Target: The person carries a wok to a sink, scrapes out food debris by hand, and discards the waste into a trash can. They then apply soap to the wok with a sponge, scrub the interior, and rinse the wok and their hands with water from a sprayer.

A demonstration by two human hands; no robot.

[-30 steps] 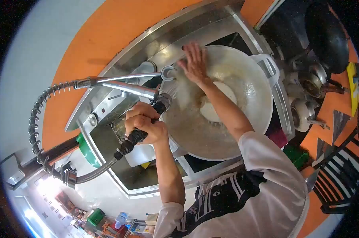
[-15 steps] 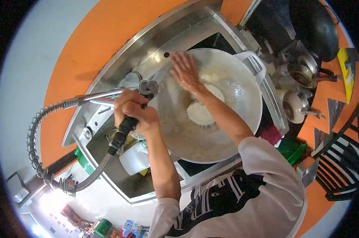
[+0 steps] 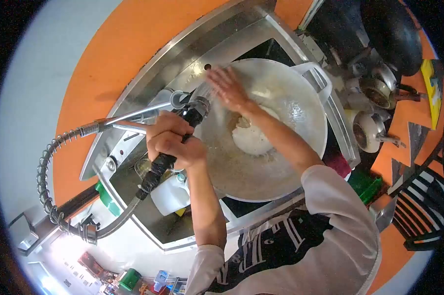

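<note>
My left hand (image 3: 175, 142) is wrapped round the black grip of a spray hose (image 3: 155, 172). The sprayer's nozzle points at the left wall of a large grey metal wok (image 3: 286, 157), and a faint spray shows in front of it. Inside that wall, just beyond the nozzle, my right hand (image 3: 229, 91) is held open with its fingers stretched out, slightly blurred. Whitish cloudy water (image 3: 254, 138) lies in the bottom of the wok. The wok sits over the sink and has a loop handle (image 3: 318, 78) on its far right.
A white plastic jug (image 3: 170, 196) stands in the left basin under my left forearm. The hose's metal support arm and coiled spring (image 3: 45, 177) reach out to the left. Saucepans (image 3: 367, 130) stand to the right, near a dark wok (image 3: 394, 34) and a black slatted chair (image 3: 423, 206).
My left hand has moved the sprayer up and right, past the support ring and closer to the wok. My right hand has shifted slightly up along the wok's wall.
</note>
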